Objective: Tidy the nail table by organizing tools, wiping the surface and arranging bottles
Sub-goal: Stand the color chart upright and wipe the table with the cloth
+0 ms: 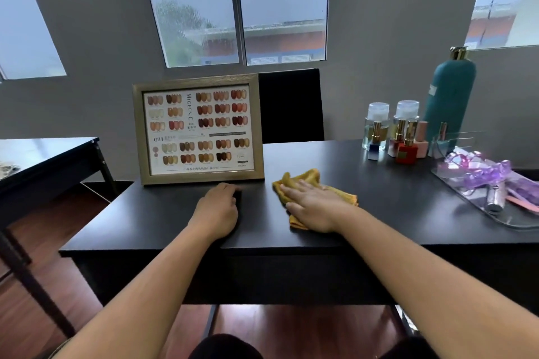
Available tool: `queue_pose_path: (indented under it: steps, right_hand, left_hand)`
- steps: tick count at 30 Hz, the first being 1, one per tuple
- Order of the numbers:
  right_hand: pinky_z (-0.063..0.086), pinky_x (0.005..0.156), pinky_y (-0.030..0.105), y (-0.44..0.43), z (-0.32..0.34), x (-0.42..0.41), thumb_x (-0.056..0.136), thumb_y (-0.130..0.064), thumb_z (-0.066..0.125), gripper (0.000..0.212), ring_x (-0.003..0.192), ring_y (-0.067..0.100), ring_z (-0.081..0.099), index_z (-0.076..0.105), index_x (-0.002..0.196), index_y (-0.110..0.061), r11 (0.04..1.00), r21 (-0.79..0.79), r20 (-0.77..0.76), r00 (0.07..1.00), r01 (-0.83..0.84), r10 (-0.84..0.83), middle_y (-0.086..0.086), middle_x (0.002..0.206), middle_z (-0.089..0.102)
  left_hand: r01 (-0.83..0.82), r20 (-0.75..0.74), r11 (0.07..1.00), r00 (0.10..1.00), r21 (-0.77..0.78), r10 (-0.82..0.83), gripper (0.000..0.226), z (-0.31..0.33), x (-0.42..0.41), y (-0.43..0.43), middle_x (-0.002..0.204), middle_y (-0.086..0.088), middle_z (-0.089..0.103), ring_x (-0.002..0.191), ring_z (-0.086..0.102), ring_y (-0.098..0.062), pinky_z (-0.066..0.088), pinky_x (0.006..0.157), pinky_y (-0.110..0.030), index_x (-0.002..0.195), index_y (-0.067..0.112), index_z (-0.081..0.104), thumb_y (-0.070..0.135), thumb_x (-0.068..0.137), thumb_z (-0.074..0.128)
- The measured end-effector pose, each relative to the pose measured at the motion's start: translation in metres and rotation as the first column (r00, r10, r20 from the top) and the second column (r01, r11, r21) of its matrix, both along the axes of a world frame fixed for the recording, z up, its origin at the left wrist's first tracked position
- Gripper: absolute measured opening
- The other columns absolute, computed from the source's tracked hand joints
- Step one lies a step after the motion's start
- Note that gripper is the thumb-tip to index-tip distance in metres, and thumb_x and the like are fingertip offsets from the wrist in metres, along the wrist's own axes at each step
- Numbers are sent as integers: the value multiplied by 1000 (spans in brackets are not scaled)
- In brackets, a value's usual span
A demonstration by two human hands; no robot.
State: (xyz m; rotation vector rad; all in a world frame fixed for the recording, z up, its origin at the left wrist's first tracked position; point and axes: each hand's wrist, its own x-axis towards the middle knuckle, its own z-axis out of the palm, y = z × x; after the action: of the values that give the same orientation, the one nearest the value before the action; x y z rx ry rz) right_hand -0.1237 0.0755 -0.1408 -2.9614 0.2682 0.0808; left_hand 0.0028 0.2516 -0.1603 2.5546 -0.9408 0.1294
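A: Right hand?
B: Flat on the yellow cloth, fingers straight, pressing it to the black tabletop.
A: Left hand?
B: On the tabletop, just in front of the framed colour chart. Fingers curled; can't tell if it holds anything.
A: Rt side?
B: Small polish bottles near the far edge, w/ clear pump bottles & a tall teal bottle behind. Clear tray w/ purple ribbon in it.
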Motion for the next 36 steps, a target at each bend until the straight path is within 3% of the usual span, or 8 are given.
queue_pose_path:
  steps: [3,6,11,14,17,23,31,36]
  right_hand:
    - [3,120,38,-8,-3,-21,100,-42,21,51,147,7,-3,9,150,-40,991,55,12,992,-123,122,-14,160,1]
    - [3,120,37,-34,1,-42,101,-40,23,49,147,4,0,13,149,-43,990,85,7,994,-113,113,-16,159,6]
    - [3,118,39,-87,3,-76,103,-37,24,49,148,8,2,13,150,-36,975,39,16,975,219,-220,-11,161,4]
    - [5,119,42,-87,-3,-82,101,-37,21,53,149,16,4,13,152,-28,882,12,38,882,470,-471,-2,162,5]
    - [3,119,46,-61,-5,-72,99,-37,18,57,149,22,4,10,153,-20,822,18,39,821,569,-570,5,162,4]
    - [2,118,48,15,-9,-42,99,-40,18,59,148,25,3,10,152,-17,902,13,98,897,432,-431,8,162,4]
    - [1,118,47,112,-20,7,98,-44,17,60,148,26,5,12,152,-18,984,-5,202,964,179,-174,8,161,8]
    - [5,118,47,152,-22,26,99,-44,18,60,147,27,12,16,152,-15,998,-13,262,963,66,-61,11,160,15]
  left_hand:
    - [8,-1,1000,1000,-1,-8,41,0,1,0,138,-5,46,126,42,-23,36,104,-40,134,14,47,11,95,36]
    - [9,1,1000,1000,-1,-9,41,0,2,1,139,-4,46,126,42,-22,36,104,-39,134,14,47,12,95,36]
    - [4,2,1000,1000,8,-4,41,0,1,1,139,-4,45,126,42,-23,37,104,-39,135,15,46,14,95,36]
    - [-10,1,1000,1000,2,10,41,-1,0,1,139,-4,45,126,42,-23,37,103,-38,134,16,47,14,95,35]
    - [-9,-11,999,1000,-38,9,43,1,-2,0,140,-3,47,127,43,-22,36,105,-36,132,16,50,10,92,37]
    - [-93,-86,974,993,-206,77,42,9,2,28,125,3,61,119,51,-17,36,99,-25,108,25,68,3,84,42]
    - [-243,-46,963,970,-118,240,45,8,26,100,129,0,56,121,48,-23,39,104,-43,115,27,64,5,83,40]
    - [-255,-32,962,967,-99,253,43,3,33,122,134,0,53,126,44,-22,35,106,-41,122,24,59,8,88,39]
